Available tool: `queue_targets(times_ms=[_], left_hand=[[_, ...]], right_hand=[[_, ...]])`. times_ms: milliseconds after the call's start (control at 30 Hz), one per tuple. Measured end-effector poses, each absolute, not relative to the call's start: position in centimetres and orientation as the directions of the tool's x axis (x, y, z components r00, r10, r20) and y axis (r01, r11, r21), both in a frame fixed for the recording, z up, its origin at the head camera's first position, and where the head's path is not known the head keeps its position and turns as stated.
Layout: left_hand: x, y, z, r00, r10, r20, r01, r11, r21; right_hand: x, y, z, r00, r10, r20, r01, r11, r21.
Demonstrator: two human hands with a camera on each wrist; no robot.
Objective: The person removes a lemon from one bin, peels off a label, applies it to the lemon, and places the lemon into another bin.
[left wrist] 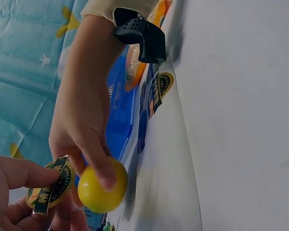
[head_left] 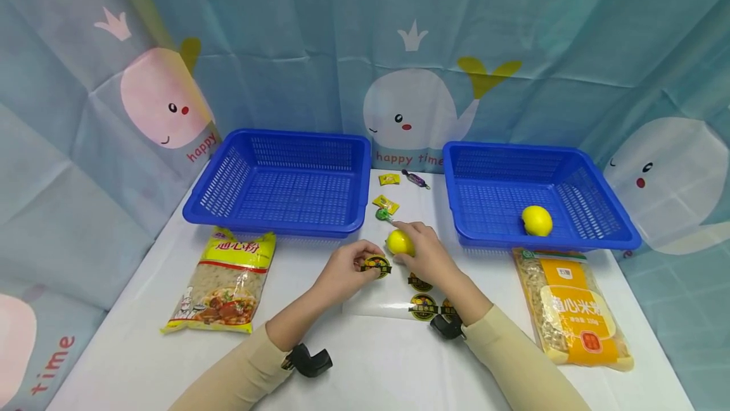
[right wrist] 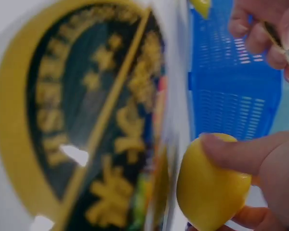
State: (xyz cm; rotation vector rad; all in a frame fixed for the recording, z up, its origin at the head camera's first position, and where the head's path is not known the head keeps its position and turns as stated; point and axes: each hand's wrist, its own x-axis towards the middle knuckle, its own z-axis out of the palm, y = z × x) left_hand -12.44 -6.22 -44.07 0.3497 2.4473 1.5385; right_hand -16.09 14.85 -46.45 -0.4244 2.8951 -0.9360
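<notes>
My left hand (head_left: 349,275) pinches a round black-and-gold sticker (head_left: 376,265) between thumb and fingers. Close beside it, my right hand (head_left: 424,252) grips a yellow lemon (head_left: 400,242) over the white table. In the left wrist view the thumb lies across the printed face of the sticker (left wrist: 52,186), and the lemon (left wrist: 102,186) is held just past it. The right wrist view shows the right thumb on top of the lemon (right wrist: 212,183), fingers beneath. A glossy sticker sheet (head_left: 382,308) lies under the hands, with several like stickers (head_left: 423,307) on it.
Two blue baskets (head_left: 276,231) stand at the back; the right basket (head_left: 542,243) holds another lemon (head_left: 537,220). Between them lie wrapped candies (head_left: 390,179) and a green lollipop (head_left: 383,214). A pasta bag (head_left: 222,281) lies left, an orange-labelled noodle bag (head_left: 573,309) right.
</notes>
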Motion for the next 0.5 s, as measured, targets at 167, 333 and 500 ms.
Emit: queue_targets(times_ms=[167,333,500], left_hand=[[-12.5,-6.1,-44.1,-0.943,0.332,-0.031,0.111,0.399,0.91],[-12.5,-6.0,-44.0,-0.938,0.345,-0.025,0.115,0.38,0.918],[-12.5,-5.7,-43.7,-0.936,0.35,-0.039,0.086,0.334,0.939]], right_hand=[[-15.3,15.7,-45.6,-0.971,-0.238,0.024,-0.179,0.655,-0.735],[-14.3,16.5,-45.0,-0.96,-0.253,-0.116,0.006,0.397,-0.918],[-13.0,16.6,-44.9,-0.911,-0.357,-0.207,0.186,0.093,-0.978]])
